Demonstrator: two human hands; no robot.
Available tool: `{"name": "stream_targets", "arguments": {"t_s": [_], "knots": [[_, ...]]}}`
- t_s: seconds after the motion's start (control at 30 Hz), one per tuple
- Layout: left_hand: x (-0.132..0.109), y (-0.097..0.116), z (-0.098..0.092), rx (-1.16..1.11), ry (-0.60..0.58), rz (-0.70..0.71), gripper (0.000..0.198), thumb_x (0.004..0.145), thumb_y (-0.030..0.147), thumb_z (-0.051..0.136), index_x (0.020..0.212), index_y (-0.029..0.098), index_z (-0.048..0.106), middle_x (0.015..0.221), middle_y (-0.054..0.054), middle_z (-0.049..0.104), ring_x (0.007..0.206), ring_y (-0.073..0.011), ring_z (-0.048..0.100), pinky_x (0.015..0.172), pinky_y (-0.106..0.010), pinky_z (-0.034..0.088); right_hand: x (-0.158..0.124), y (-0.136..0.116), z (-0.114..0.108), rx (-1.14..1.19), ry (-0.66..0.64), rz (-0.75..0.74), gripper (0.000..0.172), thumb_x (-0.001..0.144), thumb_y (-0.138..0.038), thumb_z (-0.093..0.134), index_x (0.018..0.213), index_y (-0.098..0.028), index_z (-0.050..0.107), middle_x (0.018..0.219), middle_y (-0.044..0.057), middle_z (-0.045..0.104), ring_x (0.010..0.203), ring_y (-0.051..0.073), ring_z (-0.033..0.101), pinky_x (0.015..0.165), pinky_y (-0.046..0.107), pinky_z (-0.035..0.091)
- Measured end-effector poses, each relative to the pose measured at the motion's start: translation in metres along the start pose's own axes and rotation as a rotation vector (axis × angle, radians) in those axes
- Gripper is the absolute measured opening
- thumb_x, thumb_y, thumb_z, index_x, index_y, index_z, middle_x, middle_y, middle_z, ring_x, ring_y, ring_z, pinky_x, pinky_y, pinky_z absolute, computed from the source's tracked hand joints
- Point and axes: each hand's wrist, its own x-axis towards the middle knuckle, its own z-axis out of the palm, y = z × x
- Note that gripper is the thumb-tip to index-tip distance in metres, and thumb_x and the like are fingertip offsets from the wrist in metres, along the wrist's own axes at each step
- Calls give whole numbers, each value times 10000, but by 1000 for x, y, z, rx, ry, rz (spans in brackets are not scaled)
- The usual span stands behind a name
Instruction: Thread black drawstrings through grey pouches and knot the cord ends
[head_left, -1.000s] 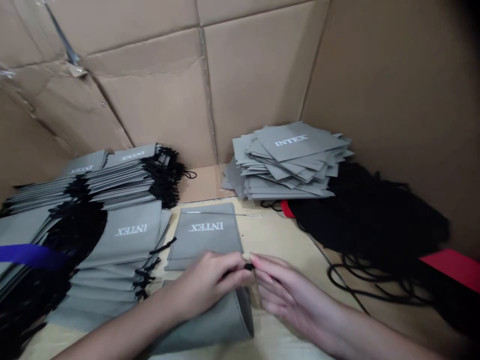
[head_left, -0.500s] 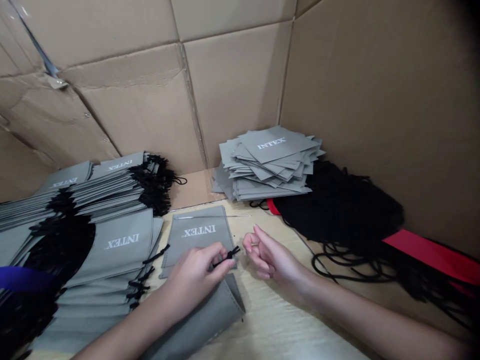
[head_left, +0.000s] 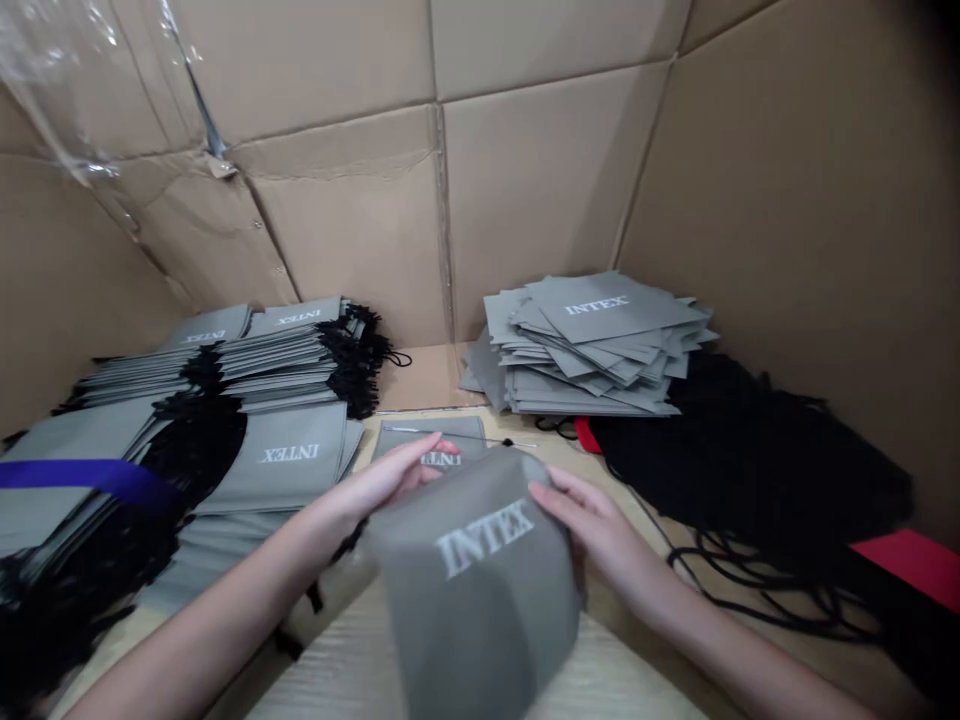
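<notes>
Inside a cardboard-lined bay (head_left: 540, 170), a pale wooden tabletop (head_left: 352, 665) carried long rows of grey drawstring pouches (head_left: 277, 460) on the left, a loose pile of flat grey pouches (head_left: 600, 345) at the far right, and a heap of black cords (head_left: 750, 470) on the right. Near the middle, a puffed-out grey INTEX drawstring pouch (head_left: 476, 590) was held up between the left hand (head_left: 382, 485) and the right hand (head_left: 592, 530), which stood apart and gripped its two sides, just nearer than a flat pouch (head_left: 427, 440) lying on the table.
</notes>
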Motion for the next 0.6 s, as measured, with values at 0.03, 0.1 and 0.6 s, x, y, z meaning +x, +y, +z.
{"name": "stream_targets", "arguments": {"t_s": [0.03,0.1,0.6], "knots": [[-3,5,-4,47,26,65,343,822,441,515,1077,213,527,744,-3,625,559,-115,582,514,-193,415,4,0,-6,-1,58,-16,285,816,-430,537,969,-200,606,837,9,619,765,166,562,617,240,414],[-9,16,-12,142,73,201,281,818,390,551,1026,205,584,694,31,588,493,-69,539,449,-149,381,11,1,-16,-45,129,-50,299,788,-441,567,971,-209,617,845,13,630,807,186,571,618,249,425],[-25,39,-39,316,-171,200,204,836,310,541,941,150,611,416,85,399,323,-43,358,380,-165,286,17,5,-19,-184,149,-75,285,800,-472,526,901,-216,605,747,3,595,721,180,565,507,235,399]]}}
